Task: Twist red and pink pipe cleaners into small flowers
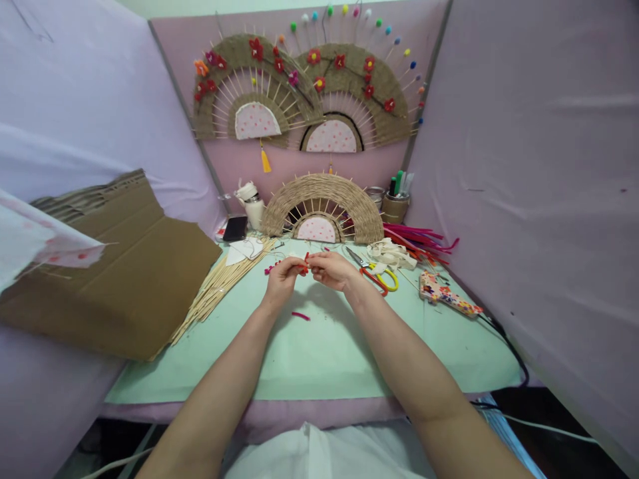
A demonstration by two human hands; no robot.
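Note:
Above the middle of the table my left hand (285, 277) and my right hand (333, 269) meet, fingertips pinched together. Between them is a small bent piece of red pipe cleaner (306, 257), partly hidden by the fingers; both hands seem to grip it. A short magenta pipe cleaner piece (300, 316) lies on the cloth nearer to me. Some magenta bits (272, 267) show just beyond my left hand. To the right of my right wrist rest scissors (384, 278) with red and yellow handles.
A twine-wrapped fan (324, 189) stands at the back, with two decorated fans (349, 66) on the wall behind. Thin sticks (214, 289) and cardboard (114, 266) lie left. Right are pipe cleaners (419, 239), pale ribbon (392, 254) and a floral glue gun (444, 293) with a cord.

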